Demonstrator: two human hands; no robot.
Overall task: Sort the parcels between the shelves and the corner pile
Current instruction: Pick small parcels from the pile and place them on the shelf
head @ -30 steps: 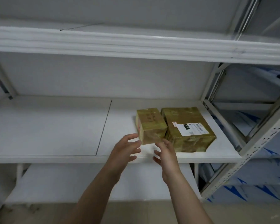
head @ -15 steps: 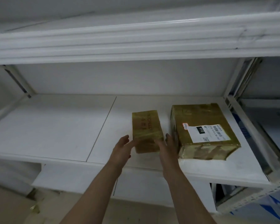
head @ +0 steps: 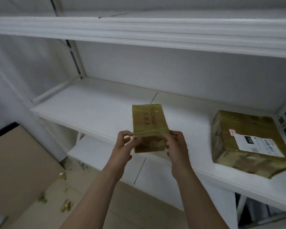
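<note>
Holding the small parcel (head: 149, 119) by its near end, your left grip (head: 124, 146) pinches its left corner with curled fingers and your right grip (head: 177, 146) wraps its right side. The parcel hangs over the front edge of the middle shelf (head: 89, 109), well apart from the large parcel (head: 238, 129) lying on that shelf to the right, white label (head: 261, 142) up. Gold scraps (head: 66, 205) litter the floor beside 1 cardboard sheet (head: 15, 162).

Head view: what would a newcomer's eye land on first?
The small taped parcel, gripped by the left hand and right hand at the shelf's front edge. Next, the bigger parcel with a white label, lying on the shelf at right. Gold scraps litter the floor, lower left.
</note>
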